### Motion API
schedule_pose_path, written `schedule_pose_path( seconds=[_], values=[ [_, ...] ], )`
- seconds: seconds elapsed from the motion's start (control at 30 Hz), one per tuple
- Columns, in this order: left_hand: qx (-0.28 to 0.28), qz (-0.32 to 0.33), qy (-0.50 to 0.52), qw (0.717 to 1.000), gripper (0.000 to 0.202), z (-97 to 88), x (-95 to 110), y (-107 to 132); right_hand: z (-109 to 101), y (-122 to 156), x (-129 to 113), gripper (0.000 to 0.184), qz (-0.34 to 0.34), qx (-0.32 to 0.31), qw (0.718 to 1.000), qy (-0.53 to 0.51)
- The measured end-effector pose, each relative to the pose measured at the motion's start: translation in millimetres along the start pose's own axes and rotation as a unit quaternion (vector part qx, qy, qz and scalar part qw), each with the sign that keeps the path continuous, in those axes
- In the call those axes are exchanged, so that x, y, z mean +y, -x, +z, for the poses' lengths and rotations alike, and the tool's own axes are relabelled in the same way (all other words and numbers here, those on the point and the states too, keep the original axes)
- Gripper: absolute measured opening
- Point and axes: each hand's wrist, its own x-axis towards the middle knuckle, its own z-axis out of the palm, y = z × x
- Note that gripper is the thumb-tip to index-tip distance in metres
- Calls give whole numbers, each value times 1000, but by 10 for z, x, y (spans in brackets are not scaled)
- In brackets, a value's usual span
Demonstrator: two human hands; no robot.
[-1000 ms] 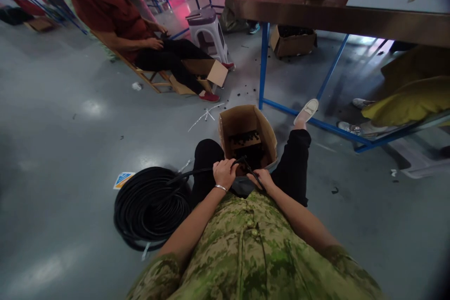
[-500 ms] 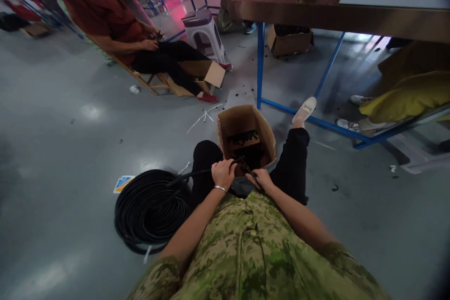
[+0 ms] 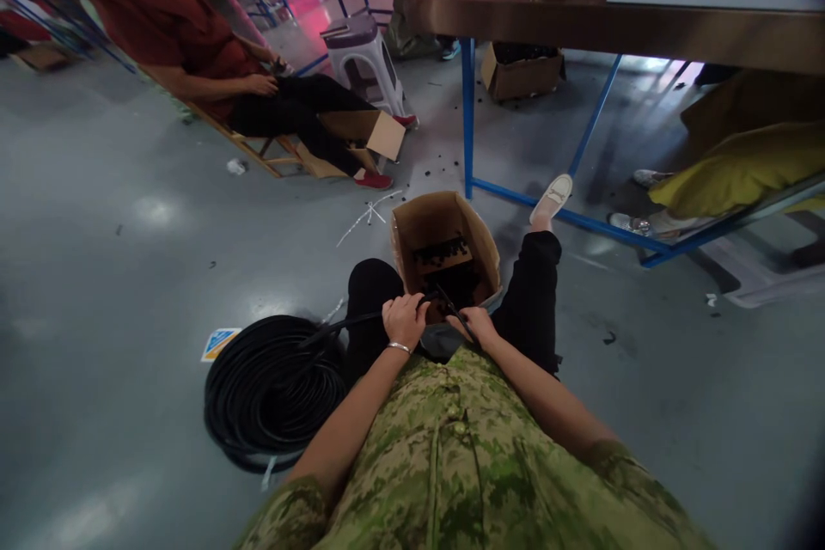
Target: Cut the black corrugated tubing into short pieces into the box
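Observation:
My left hand (image 3: pixel 403 320), with a bracelet at the wrist, is closed round a black rubber hose (image 3: pixel 361 318). The hose runs over my left thigh from a big black coil (image 3: pixel 274 391) on the floor. Its free end pokes out past my left fingers, over an open cardboard box (image 3: pixel 403 232) between my legs. Small black pieces (image 3: pixel 444 251) lie inside the box. In my closed right hand (image 3: pixel 480 326) is a dark, slim tool, apparently scissors (image 3: pixel 451 305), pointing at the hose end. Its handles are hidden by my fingers.
A blue-legged table (image 3: pixel 468 120) stands ahead to the right. One seated person (image 3: pixel 193 60) is at the far left beside a stool (image 3: pixel 364 60); another person's yellow garment (image 3: pixel 741 172) shows at right. A further carton (image 3: pixel 522 73) sits under the table.
The whole view has shifted slightly, so everything sits a little further left. The tool's tip appears slightly more apart from the hose end; both hands keep their hold.

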Motion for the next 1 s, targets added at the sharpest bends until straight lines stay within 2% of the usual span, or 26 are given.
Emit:
schedule_pose_path(
  seconds=[0.27, 0.47, 0.6, 0.7, 0.83, 1.0],
  values=[
    [-17, 10, -8, 1000, 27, 11, -7, 7, 36, -32, 66, 44, 26, -3, 998, -57],
    [-27, 19, -17, 999, 24, -3, -6, 6, 75, -51, 110, 44, 95, -6, 979, -181],
    [-42, 33, -27, 998, 25, -60, 92, -31, 19, -40, 57, 43, 143, 5, 942, -303],
    [-70, 75, -29, 994, 24, -123, 287, -125, -38, -33, 41, 44, 159, 47, 905, -391],
    [-91, 114, -5, 989, 20, -207, 605, -397, -100, -59, 120, 47, 172, 97, 850, -489],
    [-96, 96, 10, 991, 20, -261, 849, -809, -142, -114, 217, 47, 183, 155, 804, -544]
  ],
)
